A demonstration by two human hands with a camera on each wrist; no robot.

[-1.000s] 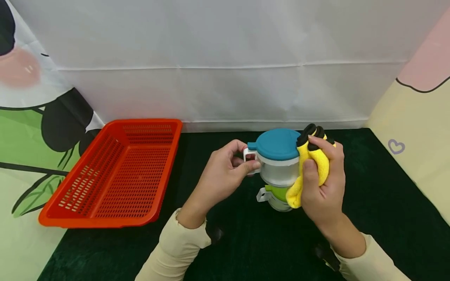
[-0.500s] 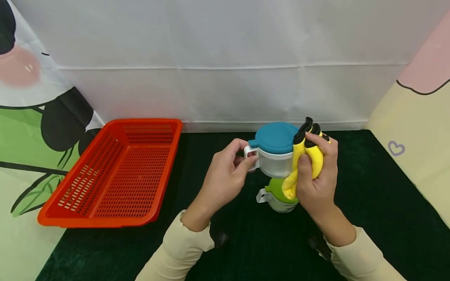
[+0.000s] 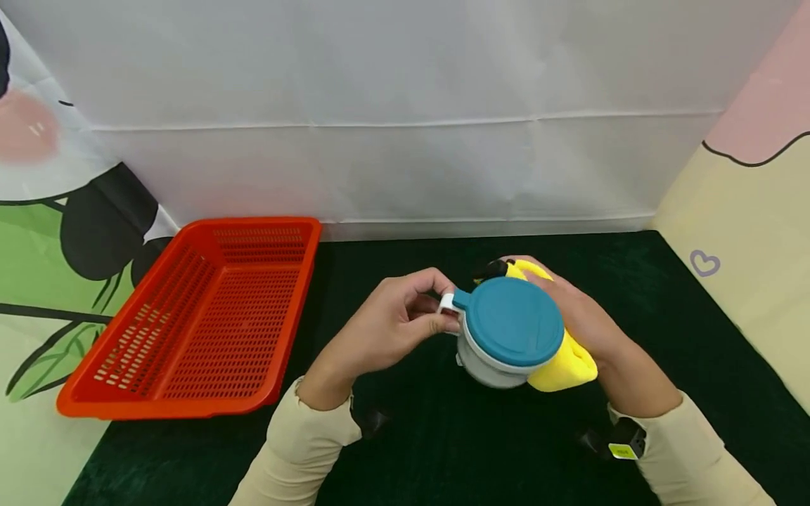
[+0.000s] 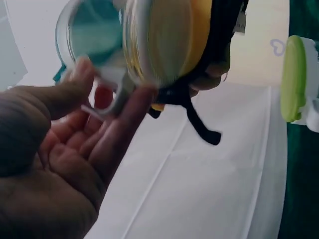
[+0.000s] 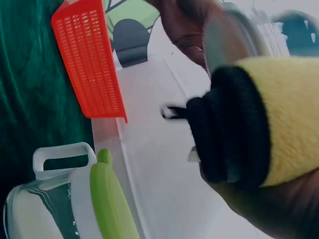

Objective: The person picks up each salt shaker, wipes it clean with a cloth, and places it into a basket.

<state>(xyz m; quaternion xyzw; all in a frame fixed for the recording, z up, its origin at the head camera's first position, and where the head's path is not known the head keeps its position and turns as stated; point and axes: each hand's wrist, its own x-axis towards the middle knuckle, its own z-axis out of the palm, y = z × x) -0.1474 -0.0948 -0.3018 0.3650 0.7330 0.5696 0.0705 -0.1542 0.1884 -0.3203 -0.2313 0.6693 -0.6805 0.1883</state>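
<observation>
Cup: clear plastic cup [image 3: 500,355] with a teal lid [image 3: 514,321] and a white side handle [image 3: 446,303], held off the dark green tabletop [image 3: 664,330], tipped so the lid faces up toward the head camera. It sits to the right of the red basket [image 3: 190,316], well apart from it.
Left hand: left hand [image 3: 395,327] pinches the white handle between thumb and curled fingers; the left wrist view shows the fingertips [image 4: 142,97] wrapped at the handle loop.
Right hand: right hand [image 3: 569,309] cups the far side and underside of the cup through a yellow cloth [image 3: 560,362], fingers curled round cloth and cup wall together. The cloth has a black edge [image 5: 227,129], seen close in the right wrist view.
Second cup: green-lidded cup [image 5: 79,199] with its own white handle stands on the tabletop below the lifted cup, farther from the red basket than the hands; the head view hides it behind the teal-lidded cup.
Step in hand: judged as wiping the cup's outer wall with the cloth while the handle steadies it.
Doing it well: keep the handle pinch firm so the cup does not spin; press the cloth flat to the wall, not bunched; work round the body and base; keep the lid seated, since the tilt could loosen it.
Risk: a slack pinch could drop the cup onto the green-lidded cup beneath.
Surroundings: white backdrop behind the red basket, printed panels at both sides.
</observation>
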